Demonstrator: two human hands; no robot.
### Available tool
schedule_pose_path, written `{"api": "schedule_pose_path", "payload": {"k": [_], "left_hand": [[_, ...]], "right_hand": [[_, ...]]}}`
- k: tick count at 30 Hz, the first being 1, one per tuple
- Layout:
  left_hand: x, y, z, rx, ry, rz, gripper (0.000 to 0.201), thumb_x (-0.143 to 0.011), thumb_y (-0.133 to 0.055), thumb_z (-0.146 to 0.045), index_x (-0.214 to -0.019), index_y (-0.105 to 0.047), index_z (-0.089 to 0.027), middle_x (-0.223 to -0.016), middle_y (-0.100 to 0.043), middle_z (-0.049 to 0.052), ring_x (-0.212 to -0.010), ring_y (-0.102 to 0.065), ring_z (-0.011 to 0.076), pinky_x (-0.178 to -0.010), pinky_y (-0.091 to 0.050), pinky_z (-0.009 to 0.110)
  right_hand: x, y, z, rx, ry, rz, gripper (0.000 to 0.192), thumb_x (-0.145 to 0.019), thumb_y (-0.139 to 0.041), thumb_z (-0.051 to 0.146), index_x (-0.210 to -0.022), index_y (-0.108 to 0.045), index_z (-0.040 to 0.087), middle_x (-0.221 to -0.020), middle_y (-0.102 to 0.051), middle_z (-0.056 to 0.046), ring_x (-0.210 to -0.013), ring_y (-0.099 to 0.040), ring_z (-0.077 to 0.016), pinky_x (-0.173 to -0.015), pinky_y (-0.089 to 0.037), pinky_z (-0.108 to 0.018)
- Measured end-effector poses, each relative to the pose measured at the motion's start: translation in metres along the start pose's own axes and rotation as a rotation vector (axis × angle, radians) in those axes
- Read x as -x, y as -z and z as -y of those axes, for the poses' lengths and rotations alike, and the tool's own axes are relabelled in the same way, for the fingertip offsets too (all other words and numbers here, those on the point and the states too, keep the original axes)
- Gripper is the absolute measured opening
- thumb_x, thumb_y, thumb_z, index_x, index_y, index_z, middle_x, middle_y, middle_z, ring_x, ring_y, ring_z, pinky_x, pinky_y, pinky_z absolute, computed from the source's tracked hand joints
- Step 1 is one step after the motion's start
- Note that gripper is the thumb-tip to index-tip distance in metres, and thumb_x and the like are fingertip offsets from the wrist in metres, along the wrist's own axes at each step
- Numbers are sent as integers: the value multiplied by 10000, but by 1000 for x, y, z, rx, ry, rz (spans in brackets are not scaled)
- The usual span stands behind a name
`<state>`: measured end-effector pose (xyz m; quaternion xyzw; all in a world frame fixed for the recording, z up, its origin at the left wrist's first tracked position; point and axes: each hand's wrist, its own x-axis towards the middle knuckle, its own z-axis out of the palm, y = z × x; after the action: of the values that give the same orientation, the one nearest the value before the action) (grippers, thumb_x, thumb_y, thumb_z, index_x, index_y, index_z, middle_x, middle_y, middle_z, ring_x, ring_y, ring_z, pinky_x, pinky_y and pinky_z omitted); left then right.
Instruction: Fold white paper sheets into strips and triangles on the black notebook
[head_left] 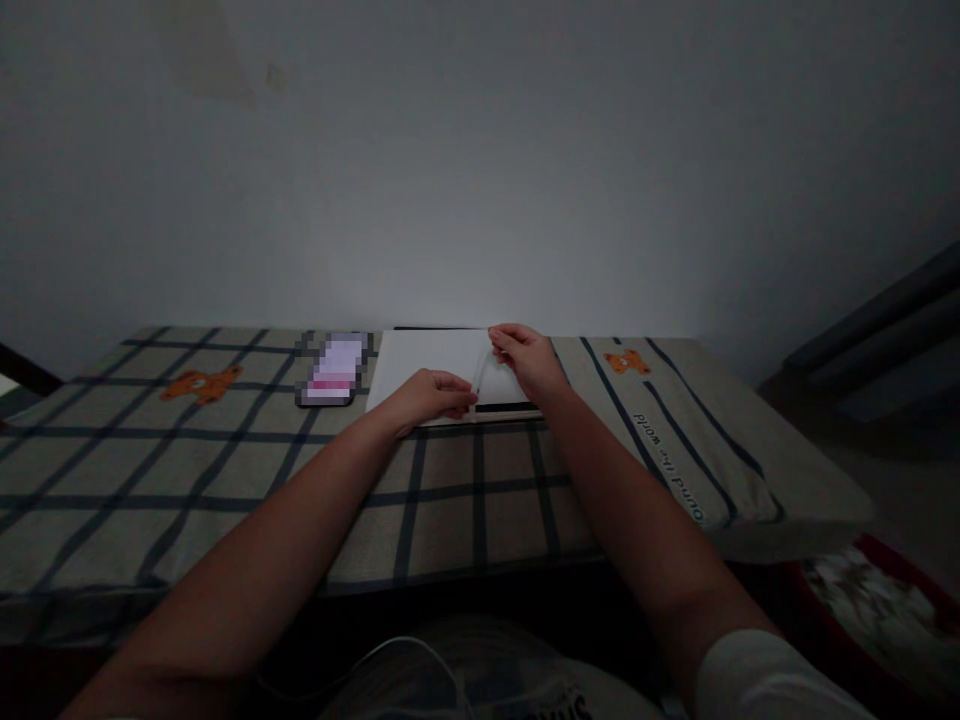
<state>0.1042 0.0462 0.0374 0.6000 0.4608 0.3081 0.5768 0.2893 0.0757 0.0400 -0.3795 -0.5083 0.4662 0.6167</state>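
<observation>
A white sheet of paper [431, 365] lies on the checked cloth near the far wall. My left hand [431, 395] rests on its near edge, fingers pinched on the lower end of a thin pale strip [480, 378]. My right hand [525, 355] holds the strip's upper end, so the strip bows between both hands above the sheet. A dark bar [506, 407] runs along the sheet's near right edge, just under my right hand.
A checked cloth with orange bear prints [202, 385] covers the low surface [225, 480]. A phone [334, 370] lies left of the sheet. A striped cushion edge [697, 460] hangs at right. A plain wall stands close behind.
</observation>
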Motion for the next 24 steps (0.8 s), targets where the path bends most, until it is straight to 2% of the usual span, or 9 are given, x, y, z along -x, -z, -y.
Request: {"api": "schedule_pose_path", "payload": {"k": [4, 8, 16, 21, 24], "left_hand": [[3, -1, -5, 37, -21, 36, 247, -694, -738, -338, -825, -714, -130, -736, -698, 63, -621, -605, 125, -621, -489, 254], [5, -1, -8, 34, -37, 0, 282, -717, -707, -391, -846, -719, -141, -739, -707, 68, -623, -602, 131, -594, -470, 242], [1, 2, -1, 32, -54, -70, 276, -679, -735, -398, -784, -742, -144, -754, -715, 75, -612, -592, 136, -612, -490, 258], [-6, 5, 4, 191, -65, -164, 317, -624, -793, -392, -799, -733, -135, -761, -704, 49, -650, -599, 125, -666, -516, 259], [-10, 7, 5, 295, -98, -207, 325, -623, -802, -372, -825, -725, -130, -776, -695, 34, -674, -598, 104, -712, -528, 244]], "right_hand": [[2, -3, 2, 0, -23, 3, 299, -623, -765, 416, -813, -682, 201, -757, -627, 5, -665, -526, -100, -619, -409, -248], [2, -4, 1, 26, -22, 3, 313, -622, -762, 431, -826, -691, 204, -771, -635, -1, -672, -527, -103, -644, -425, -257], [9, -8, 7, 150, 78, 26, 264, -675, -728, 425, -833, -716, 214, -755, -645, -2, -663, -521, -118, -660, -431, -277], [14, -9, 9, 271, 221, 179, 188, -721, -705, 415, -785, -730, 240, -865, -658, -25, -846, -567, -158, -761, -438, -301], [14, -9, 6, 320, 264, 274, 166, -724, -711, 407, -786, -743, 256, -863, -631, -31, -878, -564, -168, -723, -434, -296]]}}
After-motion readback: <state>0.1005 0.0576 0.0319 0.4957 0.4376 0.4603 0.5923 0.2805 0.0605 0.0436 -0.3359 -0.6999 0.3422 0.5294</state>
